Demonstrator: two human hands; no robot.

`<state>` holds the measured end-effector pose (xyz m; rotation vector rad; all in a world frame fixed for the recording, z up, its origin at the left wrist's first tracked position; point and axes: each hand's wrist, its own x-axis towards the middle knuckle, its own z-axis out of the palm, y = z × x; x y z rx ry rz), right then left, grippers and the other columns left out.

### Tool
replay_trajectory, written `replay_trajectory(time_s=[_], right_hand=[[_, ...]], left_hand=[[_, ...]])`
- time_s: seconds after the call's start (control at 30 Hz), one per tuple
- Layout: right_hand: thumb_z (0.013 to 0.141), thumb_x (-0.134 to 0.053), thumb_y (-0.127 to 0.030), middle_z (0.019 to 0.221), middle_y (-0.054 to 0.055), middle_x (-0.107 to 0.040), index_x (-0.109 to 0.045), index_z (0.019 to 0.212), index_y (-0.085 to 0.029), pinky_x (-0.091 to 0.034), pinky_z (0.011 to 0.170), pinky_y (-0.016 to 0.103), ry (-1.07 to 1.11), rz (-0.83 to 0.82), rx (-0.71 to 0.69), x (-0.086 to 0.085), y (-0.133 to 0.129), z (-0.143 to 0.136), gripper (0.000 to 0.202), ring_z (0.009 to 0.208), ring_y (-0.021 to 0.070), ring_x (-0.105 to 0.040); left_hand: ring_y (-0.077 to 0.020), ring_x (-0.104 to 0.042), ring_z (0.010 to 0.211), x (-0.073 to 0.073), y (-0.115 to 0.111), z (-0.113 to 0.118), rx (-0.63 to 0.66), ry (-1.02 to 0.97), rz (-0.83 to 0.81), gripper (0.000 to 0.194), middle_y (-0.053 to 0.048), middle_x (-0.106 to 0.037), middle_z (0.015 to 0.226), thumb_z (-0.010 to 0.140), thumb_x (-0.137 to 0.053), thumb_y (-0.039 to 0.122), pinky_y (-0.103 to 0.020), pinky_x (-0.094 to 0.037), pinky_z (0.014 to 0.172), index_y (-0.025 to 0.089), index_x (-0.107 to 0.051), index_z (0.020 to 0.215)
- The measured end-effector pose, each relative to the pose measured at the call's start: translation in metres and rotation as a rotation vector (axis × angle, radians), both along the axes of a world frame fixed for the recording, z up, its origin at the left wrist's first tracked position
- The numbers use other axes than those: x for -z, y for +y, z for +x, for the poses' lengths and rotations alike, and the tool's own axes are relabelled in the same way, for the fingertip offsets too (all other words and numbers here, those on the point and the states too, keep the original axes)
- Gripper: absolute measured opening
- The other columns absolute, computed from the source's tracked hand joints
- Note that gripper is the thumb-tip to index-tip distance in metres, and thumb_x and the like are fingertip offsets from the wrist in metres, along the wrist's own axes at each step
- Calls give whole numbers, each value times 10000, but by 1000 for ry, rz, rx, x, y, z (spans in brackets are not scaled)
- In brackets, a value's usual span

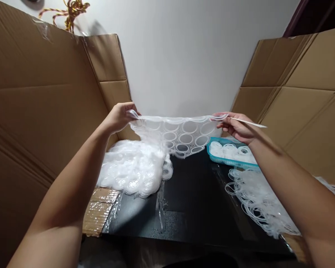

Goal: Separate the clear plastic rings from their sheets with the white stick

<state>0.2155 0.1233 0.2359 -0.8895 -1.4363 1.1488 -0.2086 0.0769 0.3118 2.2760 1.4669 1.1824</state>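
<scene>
A translucent white sheet of joined rings [185, 138] hangs stretched between my two hands above the black work surface. My left hand [123, 114] pinches its upper left corner. At the upper right corner, my right hand [237, 124] grips the edge, and a thin white pointed strip or tool [249, 122] sticks out from between its fingers. Below my left hand lies a thick stack of similar white sheets [134, 167]. A teal tray [231, 162] holding white rings stands under my right hand. Loose translucent rings [264, 203] are piled nearer, beneath my right forearm.
Cardboard walls rise at the left [44, 82] and right [309, 74]. A white wall [190, 56] is behind. The black surface [195, 197] has clear tape and a cardboard patch [100, 208] at its front left. Twisted red and yellow cord [71, 13] hangs at the upper left.
</scene>
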Motion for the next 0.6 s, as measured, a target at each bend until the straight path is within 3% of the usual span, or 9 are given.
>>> replay_trajectory(time_s=[0.07, 0.13, 0.23, 0.3, 0.37, 0.4, 0.43, 0.5, 0.6], right_hand=[[763, -793, -467, 1101, 100, -733, -766, 981, -199, -529, 575, 198, -94, 8, -47, 8, -2, 14, 346, 852, 170, -693], [767, -769, -535, 1104, 135, -737, -774, 1005, -184, -573, 734, 278, -206, -8, -112, 34, -11, 24, 424, 1006, 243, -691], [761, -759, -527, 1234, 135, -693, -787, 1018, -203, -527, 958, 440, -408, -49, -211, 98, -36, 36, 415, 1160, 331, -638], [821, -699, -446, 1287, 112, -663, -791, 1028, -223, -446, 1063, 515, -571, -54, -261, 145, -59, 43, 318, 1232, 355, -595], [879, -613, -363, 1320, 96, -639, -791, 1038, -243, -423, 1083, 540, -692, -47, -255, 184, -82, 50, 267, 1260, 350, -576], [890, -585, -324, 1319, 98, -639, -786, 1059, -246, -412, 1090, 552, -746, -26, -251, 197, -93, 53, 274, 1290, 349, -549], [895, -568, -294, 1336, 96, -626, -775, 1095, -252, -398, 1100, 562, -790, -5, -250, 207, -103, 57, 291, 1327, 346, -513], [884, -588, -275, 1396, 84, -579, -730, 1196, -269, -347, 1133, 582, -846, 24, -272, 212, -118, 64, 344, 1408, 343, -409], [834, -695, -345, 1515, 49, -455, -655, 1303, -307, -246, 1188, 581, -821, 1, -334, 197, -128, 74, 472, 1475, 347, -273]], left_hand=[[-188, -682, 828, 17, -3, 5, 56, 75, 14, 209, -59, -736, 871, 756, -706, 337, -279, -507, 733, 138, -645, 779], [-205, -703, 899, 52, -12, 6, 101, 163, -42, 144, -78, -755, 944, 810, -627, 288, -309, -521, 776, 152, -672, 832], [-238, -707, 1020, 129, -35, 8, 169, 292, -204, 174, -97, -754, 1054, 852, -546, 217, -374, -526, 870, 174, -696, 930], [-272, -608, 1238, 182, -56, 9, 301, 352, -344, 188, -96, -738, 1126, 872, -532, 207, -400, -514, 940, 188, -701, 953], [-282, -484, 1369, 221, -78, 10, 385, 378, -417, 197, -84, -705, 1225, 905, -501, 204, -469, -418, 1081, 195, -690, 850], [-281, -428, 1410, 234, -88, 9, 408, 390, -436, 217, -80, -660, 1309, 919, -477, 196, -499, -362, 1128, 197, -685, 855], [-278, -375, 1442, 242, -96, 8, 414, 397, -443, 231, -72, -608, 1382, 912, -457, 163, -521, -316, 1157, 198, -682, 870], [-273, -300, 1479, 243, -108, 7, 423, 429, -442, 249, -41, -525, 1472, 846, -456, 89, -540, -251, 1189, 204, -671, 891], [-281, -380, 1428, 226, -110, 18, 368, 473, -374, 237, -28, -598, 1383, 765, -492, 67, -536, -271, 1180, 210, -646, 874]])
